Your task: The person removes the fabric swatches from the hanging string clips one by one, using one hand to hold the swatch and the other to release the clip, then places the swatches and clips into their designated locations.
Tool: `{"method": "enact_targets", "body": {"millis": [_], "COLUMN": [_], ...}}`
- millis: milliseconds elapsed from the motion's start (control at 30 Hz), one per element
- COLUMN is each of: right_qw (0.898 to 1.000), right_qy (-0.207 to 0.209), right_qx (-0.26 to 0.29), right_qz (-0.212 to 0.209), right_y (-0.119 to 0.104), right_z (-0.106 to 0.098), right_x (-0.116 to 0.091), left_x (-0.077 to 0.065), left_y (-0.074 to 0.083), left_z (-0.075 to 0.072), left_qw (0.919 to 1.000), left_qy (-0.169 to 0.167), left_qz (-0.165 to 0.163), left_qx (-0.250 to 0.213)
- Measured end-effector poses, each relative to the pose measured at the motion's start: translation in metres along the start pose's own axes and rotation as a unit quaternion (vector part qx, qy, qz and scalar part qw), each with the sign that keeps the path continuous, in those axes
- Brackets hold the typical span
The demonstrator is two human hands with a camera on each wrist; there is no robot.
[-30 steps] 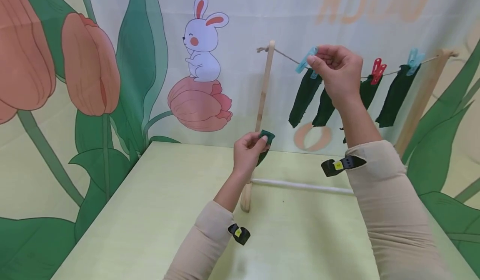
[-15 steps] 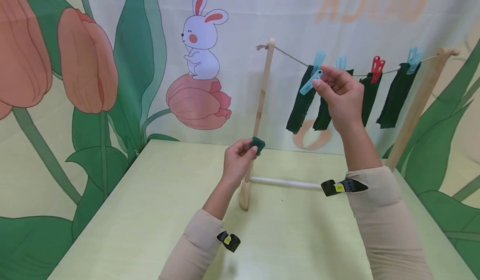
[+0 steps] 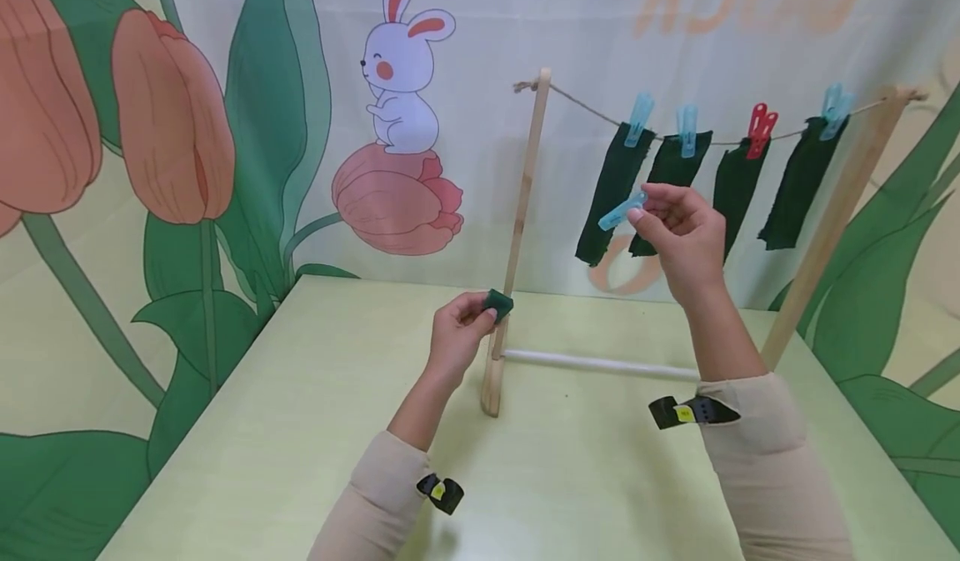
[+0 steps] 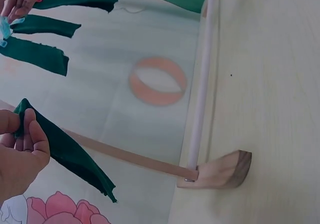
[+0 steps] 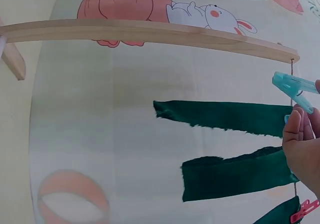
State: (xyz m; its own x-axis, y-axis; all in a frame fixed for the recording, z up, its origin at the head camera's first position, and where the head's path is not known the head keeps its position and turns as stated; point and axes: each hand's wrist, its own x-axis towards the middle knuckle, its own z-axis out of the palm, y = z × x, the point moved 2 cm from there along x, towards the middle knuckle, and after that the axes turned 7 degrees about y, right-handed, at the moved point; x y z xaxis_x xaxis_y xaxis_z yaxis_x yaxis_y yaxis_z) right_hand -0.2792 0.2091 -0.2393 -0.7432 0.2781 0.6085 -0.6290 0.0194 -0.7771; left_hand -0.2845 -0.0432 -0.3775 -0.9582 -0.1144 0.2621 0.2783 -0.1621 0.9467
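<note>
Between its thumb and fingers my left hand [image 3: 459, 340] pinches one end of a dark green cloth strip [image 3: 498, 305]. In the left wrist view the rest of that strip [image 4: 75, 151] dangles free. My right hand [image 3: 688, 244] pinches a light blue clothespin [image 3: 622, 211] by one end, in front of the hanging cloths. Behind it, several dark green strips hang from a string line [image 3: 581, 109]. A blue clothespin [image 3: 640, 119] fixes the leftmost strip [image 3: 611, 202], another blue clothespin [image 3: 687, 130] the one beside it, and a red clothespin [image 3: 761, 130] the third.
The line runs between a left wooden post [image 3: 525, 186] and a right wooden post [image 3: 832, 227]. A white rod [image 3: 600, 363] joins the stand low down. It stands on a pale yellow table [image 3: 300, 419] before a printed tulip-and-rabbit backdrop [image 3: 495, 11].
My right hand has come down from the line with the blue clothespin, which has tilted flatter. My left hand has shifted left and lower, still holding the green strip.
</note>
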Motion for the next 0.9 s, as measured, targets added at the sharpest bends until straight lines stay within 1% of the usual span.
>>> {"method": "enact_targets", "body": {"millis": [67,267,467,633,800,900], "right_qw": [1.0,1.0,0.998,0.997,0.996,0.994], "right_qy": [-0.001,-0.017,-0.028,-0.028,-0.029,-0.028], "right_qx": [0.0,-0.01,-0.027,-0.036,-0.034,-0.043], "right_qz": [0.005,0.022,0.041,0.066,0.082,0.097], "right_y": [0.003,0.015,0.028,0.041,0.051,0.056], "right_z": [-0.004,-0.018,-0.031,-0.042,-0.052,-0.058], "right_x": [-0.004,-0.019,-0.031,-0.038,-0.045,-0.049], "left_x": [0.001,0.0,0.001,0.005,0.007,0.007], "left_y": [-0.003,-0.017,-0.03,-0.04,-0.054,-0.064], "left_z": [-0.004,-0.015,-0.024,-0.028,-0.03,-0.031], "left_qw": [1.0,0.9988,0.9975,0.9962,0.9943,0.9927], "left_qy": [0.003,0.009,0.009,0.006,0.001,0.001], "left_qz": [-0.005,-0.037,-0.051,-0.06,-0.079,-0.092], "left_qx": [0.008,0.031,0.048,0.063,0.071,0.078]}}
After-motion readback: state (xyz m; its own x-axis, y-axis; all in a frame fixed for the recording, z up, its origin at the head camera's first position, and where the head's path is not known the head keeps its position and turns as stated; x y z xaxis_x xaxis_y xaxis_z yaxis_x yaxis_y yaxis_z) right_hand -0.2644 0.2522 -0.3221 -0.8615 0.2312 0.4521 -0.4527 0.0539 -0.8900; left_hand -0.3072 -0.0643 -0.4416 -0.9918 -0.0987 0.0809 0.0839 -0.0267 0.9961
